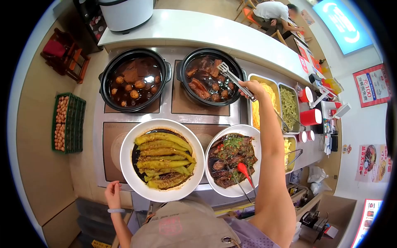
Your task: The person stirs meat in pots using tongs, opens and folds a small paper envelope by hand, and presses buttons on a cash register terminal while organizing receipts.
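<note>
My right hand (pixel 253 89) is stretched out over the counter, gripping metal tongs (pixel 231 75) whose tips hover over a black pot of braised meat (pixel 210 78). My left hand (pixel 112 195) rests open on the counter's near edge, beside a white bowl of yellow-green peppers in dark sauce (pixel 162 159). To the right of that bowl stands a white bowl of dark eggplant (pixel 232 159) with red-handled tongs (pixel 245 171) lying in it. A second black pot (pixel 134 79) at the back left holds eggs and tofu in brown sauce.
Steel trays of noodles (pixel 261 99) and green vegetables (pixel 288 106) sit to the right, with red cups (pixel 311 117) beyond. A green crate of eggs (pixel 65 122) stands on the floor at left. A white rice cooker (pixel 126 14) is at the back. Another person (pixel 275 12) sits far behind.
</note>
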The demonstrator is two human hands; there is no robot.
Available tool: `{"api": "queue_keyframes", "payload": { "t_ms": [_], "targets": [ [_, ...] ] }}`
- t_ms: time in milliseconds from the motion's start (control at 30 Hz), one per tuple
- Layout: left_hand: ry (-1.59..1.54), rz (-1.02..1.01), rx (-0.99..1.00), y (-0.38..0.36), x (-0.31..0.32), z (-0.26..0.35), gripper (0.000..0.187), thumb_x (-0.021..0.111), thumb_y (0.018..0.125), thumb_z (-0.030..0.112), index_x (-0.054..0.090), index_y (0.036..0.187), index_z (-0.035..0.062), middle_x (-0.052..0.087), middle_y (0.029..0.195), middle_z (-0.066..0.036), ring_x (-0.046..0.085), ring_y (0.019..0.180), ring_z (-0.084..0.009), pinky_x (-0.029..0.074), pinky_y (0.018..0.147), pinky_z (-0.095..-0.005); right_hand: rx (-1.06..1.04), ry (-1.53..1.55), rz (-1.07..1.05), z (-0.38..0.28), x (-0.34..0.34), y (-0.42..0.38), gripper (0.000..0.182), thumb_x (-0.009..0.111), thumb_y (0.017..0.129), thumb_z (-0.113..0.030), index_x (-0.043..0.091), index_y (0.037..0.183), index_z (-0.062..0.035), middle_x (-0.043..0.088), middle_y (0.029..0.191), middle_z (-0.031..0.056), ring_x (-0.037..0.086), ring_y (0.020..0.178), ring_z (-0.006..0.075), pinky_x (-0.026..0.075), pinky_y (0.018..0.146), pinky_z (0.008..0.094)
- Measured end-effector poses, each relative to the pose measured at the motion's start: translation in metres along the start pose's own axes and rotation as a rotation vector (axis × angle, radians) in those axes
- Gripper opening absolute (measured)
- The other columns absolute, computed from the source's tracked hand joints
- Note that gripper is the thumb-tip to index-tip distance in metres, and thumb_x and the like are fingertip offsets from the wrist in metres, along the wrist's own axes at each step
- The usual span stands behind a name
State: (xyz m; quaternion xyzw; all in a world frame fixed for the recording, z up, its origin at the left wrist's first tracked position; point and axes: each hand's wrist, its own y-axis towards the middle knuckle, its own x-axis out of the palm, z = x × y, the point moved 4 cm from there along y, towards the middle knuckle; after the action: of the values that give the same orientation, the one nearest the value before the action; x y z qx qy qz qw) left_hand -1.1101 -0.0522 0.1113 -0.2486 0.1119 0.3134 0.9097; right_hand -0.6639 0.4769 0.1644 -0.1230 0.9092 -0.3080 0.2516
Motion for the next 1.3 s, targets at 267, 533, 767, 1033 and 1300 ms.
{"api": "queue_keyframes", "payload": {
  "t_ms": [267, 533, 767, 1033, 1300],
  "targets": [
    [-0.005, 0.000, 0.010, -0.003, -0.006, 0.002, 0.014, 0.049, 0.087, 0.008, 0.057, 0.093, -0.0023, 0.059, 0.078, -0.005, 0.055, 0.071, -0.0098, 0.044, 0.063, -0.0216, 0.048, -0.074, 0.034, 0.000, 0.010, 0.005, 0.027, 0.061, 0.082, -0.026, 0.059, 0.083, 0.0016, 0.061, 0.072, 0.0083, 0.057, 0.056, 0.0126, 0.045, 0.041, 0.0239],
    [-0.023, 0.014, 0.004, -0.004, -0.008, -0.003, 0.014, 0.049, 0.087, 0.008, 0.057, 0.093, -0.0019, 0.059, 0.079, -0.005, 0.055, 0.071, -0.0097, 0.044, 0.063, -0.0215, 0.046, 0.136, -0.066, 0.005, 0.026, 0.019, 0.028, 0.061, 0.082, -0.026, 0.060, 0.088, 0.0020, 0.061, 0.072, 0.0079, 0.057, 0.055, 0.0127, 0.045, 0.041, 0.0240],
    [-0.048, 0.020, -0.005, -0.005, -0.008, -0.006, 0.014, 0.049, 0.087, 0.008, 0.057, 0.093, -0.0018, 0.059, 0.078, -0.005, 0.054, 0.069, -0.0093, 0.044, 0.063, -0.0213, 0.015, 0.063, 0.039, 0.000, 0.026, 0.020, 0.024, 0.064, 0.079, -0.022, 0.061, 0.084, 0.0015, 0.062, 0.069, 0.0079, 0.056, 0.050, 0.0124, 0.044, 0.039, 0.0242],
    [-0.044, 0.026, 0.029, -0.002, -0.006, -0.007, 0.015, 0.049, 0.088, 0.009, 0.058, 0.092, -0.0015, 0.060, 0.076, -0.005, 0.054, 0.066, -0.0088, 0.044, 0.061, -0.0210, -0.337, -0.610, 0.348, -0.053, -0.008, -0.003, 0.025, 0.065, 0.074, -0.022, 0.063, 0.084, 0.0009, 0.063, 0.070, 0.0146, 0.061, 0.059, 0.0235, 0.047, 0.051, 0.0333],
    [-0.029, 0.001, -0.011, 0.000, -0.005, -0.009, 0.014, 0.049, 0.087, 0.008, 0.057, 0.093, -0.0021, 0.059, 0.079, -0.006, 0.056, 0.072, -0.0105, 0.045, 0.064, -0.0223, -0.527, -1.185, 0.575, -0.056, 0.037, -0.036, 0.026, 0.062, 0.072, -0.030, 0.063, 0.081, -0.0054, 0.063, 0.081, 0.0173, 0.060, 0.081, 0.0330, 0.048, 0.073, 0.0409]
  ]
}}
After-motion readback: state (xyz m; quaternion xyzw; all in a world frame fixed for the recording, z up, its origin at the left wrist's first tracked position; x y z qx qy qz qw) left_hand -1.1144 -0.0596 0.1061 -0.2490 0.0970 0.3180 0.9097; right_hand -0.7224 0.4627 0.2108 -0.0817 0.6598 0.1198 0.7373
